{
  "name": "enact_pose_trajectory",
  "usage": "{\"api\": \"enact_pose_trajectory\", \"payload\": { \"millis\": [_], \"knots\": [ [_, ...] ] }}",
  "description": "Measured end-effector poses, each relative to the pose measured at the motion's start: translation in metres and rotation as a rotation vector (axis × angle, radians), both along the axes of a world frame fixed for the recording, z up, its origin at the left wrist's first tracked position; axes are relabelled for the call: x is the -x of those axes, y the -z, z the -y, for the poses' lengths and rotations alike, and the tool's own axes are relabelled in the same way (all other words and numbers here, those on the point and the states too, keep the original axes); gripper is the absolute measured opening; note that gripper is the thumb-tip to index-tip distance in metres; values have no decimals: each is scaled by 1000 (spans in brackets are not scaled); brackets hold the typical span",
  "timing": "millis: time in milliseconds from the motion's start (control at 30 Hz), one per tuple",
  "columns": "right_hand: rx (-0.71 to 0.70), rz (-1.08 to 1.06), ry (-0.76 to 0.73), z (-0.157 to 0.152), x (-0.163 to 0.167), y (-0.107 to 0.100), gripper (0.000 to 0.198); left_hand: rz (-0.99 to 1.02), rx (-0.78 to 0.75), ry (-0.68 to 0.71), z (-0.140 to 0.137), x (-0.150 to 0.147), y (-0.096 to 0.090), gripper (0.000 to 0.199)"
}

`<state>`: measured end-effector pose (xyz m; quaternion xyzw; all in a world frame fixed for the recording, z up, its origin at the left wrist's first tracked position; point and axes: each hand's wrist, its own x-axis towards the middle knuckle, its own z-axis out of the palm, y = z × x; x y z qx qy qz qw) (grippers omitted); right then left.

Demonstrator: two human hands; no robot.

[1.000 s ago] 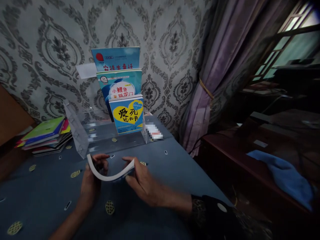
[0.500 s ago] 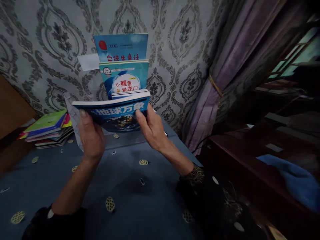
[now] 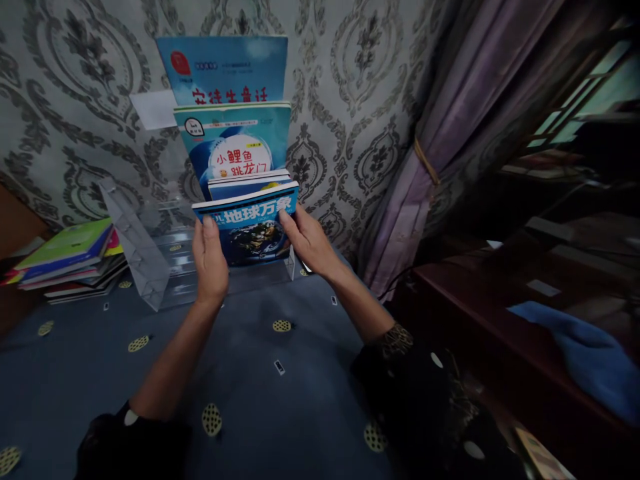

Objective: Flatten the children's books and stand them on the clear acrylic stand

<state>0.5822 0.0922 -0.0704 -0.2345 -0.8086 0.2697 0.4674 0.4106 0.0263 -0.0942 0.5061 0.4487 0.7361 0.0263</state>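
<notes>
Between my two hands is a blue book [image 3: 255, 233] with white lettering and a picture of the earth on its cover. My left hand [image 3: 210, 260] grips its left edge, thumb on the front. On the right edge my right hand [image 3: 307, 240] holds it the same way, fingers behind. The book stands nearly upright at the front of a clear tiered book rack [image 3: 140, 260]. Behind it, stepped upward, are a teal book [image 3: 235, 137] with red lettering and a taller blue book [image 3: 225, 70]. Another book's top edge [image 3: 250, 179] shows just behind the held one.
Left of the rack lies a stack of books [image 3: 75, 257] on the blue patterned tablecloth [image 3: 245, 393]. A white card [image 3: 154, 110] sticks out behind the rack. To the right hang a tied purple curtain [image 3: 410, 187] and, lower down, a blue cloth [image 3: 575, 347].
The blue earth book has tipped more upright and shifted down against the rack's front, its cover now showing more. My left hand has moved right with its edge. The view has shifted slightly.
</notes>
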Motion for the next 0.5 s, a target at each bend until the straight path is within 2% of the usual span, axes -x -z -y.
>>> {"api": "enact_pose_trajectory", "payload": {
  "millis": [300, 500],
  "knots": [
    [61, 75, -51, -13, -2, 10, 45, 88, 7, 45, -8, 1, 14, 53],
    [0, 83, -42, -24, -4, 17, 42, 39, 36, -42, -6, -1, 16, 55]
  ]
}}
